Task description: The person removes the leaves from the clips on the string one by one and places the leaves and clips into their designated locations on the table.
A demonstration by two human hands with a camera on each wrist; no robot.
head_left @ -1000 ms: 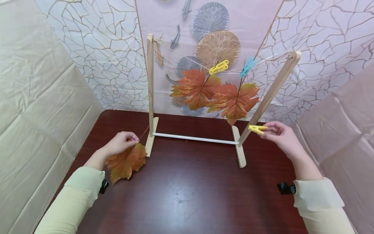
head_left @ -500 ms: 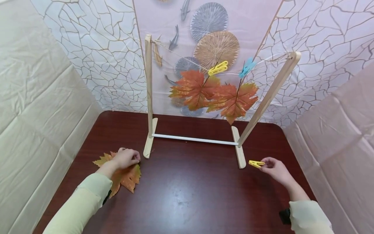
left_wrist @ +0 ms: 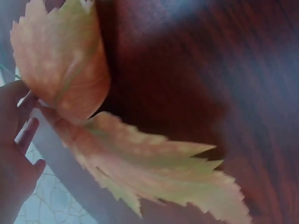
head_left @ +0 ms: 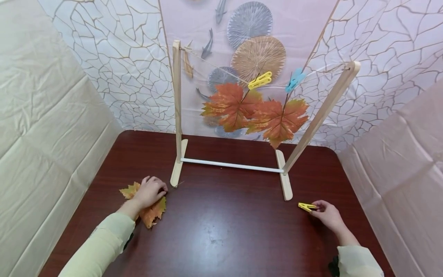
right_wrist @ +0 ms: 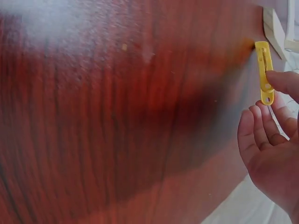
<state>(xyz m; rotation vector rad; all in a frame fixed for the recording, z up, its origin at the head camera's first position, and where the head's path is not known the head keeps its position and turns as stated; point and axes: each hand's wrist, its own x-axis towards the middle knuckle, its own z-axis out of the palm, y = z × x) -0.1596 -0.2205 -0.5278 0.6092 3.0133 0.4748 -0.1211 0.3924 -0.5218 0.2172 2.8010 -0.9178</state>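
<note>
At the table's left, my left hand (head_left: 149, 192) pinches an orange-green artificial maple leaf (head_left: 152, 215) near its stem. The left wrist view shows the leaf (left_wrist: 154, 163) bent, its lobes spreading out from the fingers. On the right, my right hand (head_left: 329, 217) pinches the handle end of a yellow clothespin (head_left: 306, 207) between thumb and fingers, low by the rack's right foot. Two more maple leaves hang overlapping from the rack's string: one leaf (head_left: 230, 107) under a yellow clothespin (head_left: 260, 80), the other leaf (head_left: 281, 121) under a blue clothespin (head_left: 295, 80).
A wooden rack has a left post (head_left: 177, 100), a right post (head_left: 322, 115) and a white bottom rod (head_left: 232, 166). String (head_left: 216, 64) runs between the post tops. The dark red table (head_left: 221, 231) is enclosed by fabric walls.
Both hands have come down and toward the front, the left with the leaf and the right with the yellow clothespin. The rack and its hanging leaves stay in place.
</note>
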